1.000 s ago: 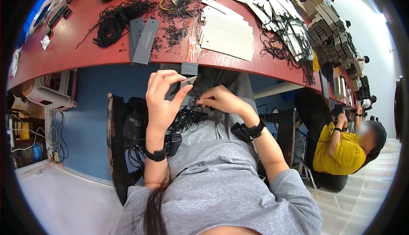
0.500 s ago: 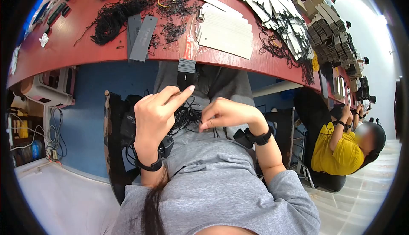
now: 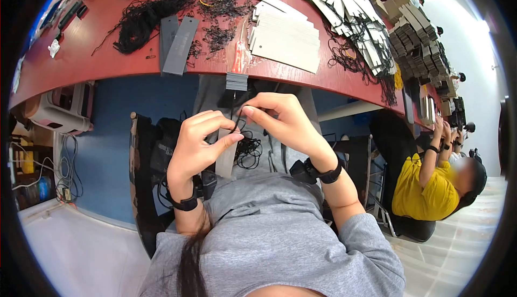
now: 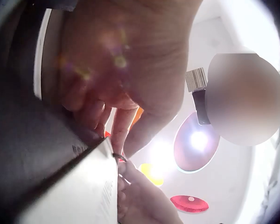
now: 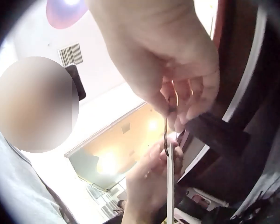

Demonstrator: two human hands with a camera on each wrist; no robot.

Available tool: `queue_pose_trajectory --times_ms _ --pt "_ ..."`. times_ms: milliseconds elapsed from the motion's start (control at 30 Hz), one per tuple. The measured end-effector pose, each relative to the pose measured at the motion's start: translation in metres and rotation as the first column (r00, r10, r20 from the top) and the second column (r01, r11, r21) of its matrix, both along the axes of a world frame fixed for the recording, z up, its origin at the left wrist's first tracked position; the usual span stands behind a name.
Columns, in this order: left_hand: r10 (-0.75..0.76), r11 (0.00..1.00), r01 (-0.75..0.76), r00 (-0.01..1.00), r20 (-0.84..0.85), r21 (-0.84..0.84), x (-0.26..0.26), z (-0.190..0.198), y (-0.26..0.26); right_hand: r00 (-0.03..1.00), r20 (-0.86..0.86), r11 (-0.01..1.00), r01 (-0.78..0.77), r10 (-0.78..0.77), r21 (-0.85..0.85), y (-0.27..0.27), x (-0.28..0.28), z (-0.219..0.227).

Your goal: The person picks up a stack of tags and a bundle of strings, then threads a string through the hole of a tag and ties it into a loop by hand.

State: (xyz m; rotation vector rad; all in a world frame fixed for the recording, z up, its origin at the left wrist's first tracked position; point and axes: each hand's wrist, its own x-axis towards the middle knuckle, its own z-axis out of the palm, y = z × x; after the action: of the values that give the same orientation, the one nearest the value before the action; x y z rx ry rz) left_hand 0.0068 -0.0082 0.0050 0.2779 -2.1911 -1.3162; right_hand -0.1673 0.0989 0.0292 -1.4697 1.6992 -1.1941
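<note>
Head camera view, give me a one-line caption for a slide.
Seated below a red table's edge, the left hand holds a grey tag while the right hand pinches a black string.

A long red bench [image 3: 81,65] curves across the top of the head view, with a blue panel [image 3: 140,114] beneath its front edge. The floor [image 3: 75,254] is pale and glossy, tiled at the right. Tangled cables [image 3: 64,173] lie by the wall at left. A black chair [image 3: 414,227] stands at right. The wrist views show a white ceiling with a vent [image 5: 72,55] and bright lamps [image 4: 198,140].
</note>
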Motion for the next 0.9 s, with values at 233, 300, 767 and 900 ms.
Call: queue_pose_trajectory --times_ms 233,300,767,900 --pt "-0.012 0.997 0.015 0.999 -0.036 0.080 -0.002 -0.016 -0.004 0.875 0.466 0.976 0.034 -0.133 0.214 -0.012 0.006 -0.001" --pt "-0.017 0.996 0.024 0.997 -0.081 0.082 -0.002 -0.015 -0.004 0.851 0.506 0.979 0.042 -0.140 0.201 -0.013 0.009 -0.004" --pt "-0.079 0.945 0.147 0.969 -0.233 0.292 0.003 -0.013 -0.004 0.818 0.558 0.986 0.064 -0.139 0.151 -0.001 0.014 0.006" --pt "-0.008 0.809 0.281 0.884 -0.468 0.517 -0.006 -0.019 0.010 0.476 0.878 0.999 -0.015 -0.038 0.052 0.005 0.016 0.017"
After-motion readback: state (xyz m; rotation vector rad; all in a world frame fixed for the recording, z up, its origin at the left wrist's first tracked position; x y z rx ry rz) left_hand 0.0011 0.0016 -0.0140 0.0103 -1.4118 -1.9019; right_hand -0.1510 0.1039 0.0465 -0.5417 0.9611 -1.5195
